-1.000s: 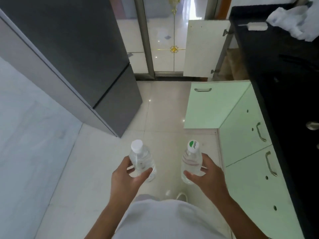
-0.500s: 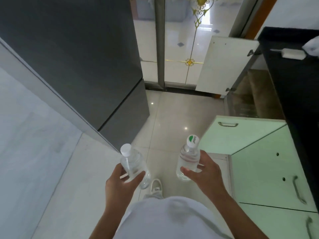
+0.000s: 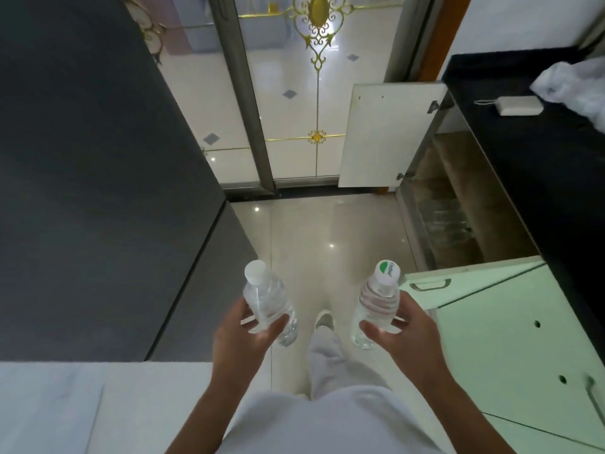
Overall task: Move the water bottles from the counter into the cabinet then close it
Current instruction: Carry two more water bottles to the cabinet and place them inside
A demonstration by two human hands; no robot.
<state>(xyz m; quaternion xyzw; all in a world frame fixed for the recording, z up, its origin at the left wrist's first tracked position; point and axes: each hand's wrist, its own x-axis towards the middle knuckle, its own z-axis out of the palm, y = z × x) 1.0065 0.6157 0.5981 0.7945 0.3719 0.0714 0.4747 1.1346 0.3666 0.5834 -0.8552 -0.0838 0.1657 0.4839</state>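
**Two bottles in hand, a green door jutting before the cabinet**

We are holding one bottle in each grip above the floor (image 3: 311, 231). The left grip (image 3: 242, 335) is wrapping fingers and thumb round the left bottle (image 3: 265, 296), white cap up. The right grip (image 3: 402, 332) is curling round the right bottle (image 3: 379, 299), green-and-white cap up. The cabinet (image 3: 465, 178) is standing open ahead on our right, under the black tabletop (image 3: 540, 178), with its white door (image 3: 376, 136) swung wide. Stored bottles (image 3: 445, 221) are showing dimly inside. A green door (image 3: 465, 286) is jutting open between the right bottle and the cabinet. A dark fridge (image 3: 98, 158) is lining our left.
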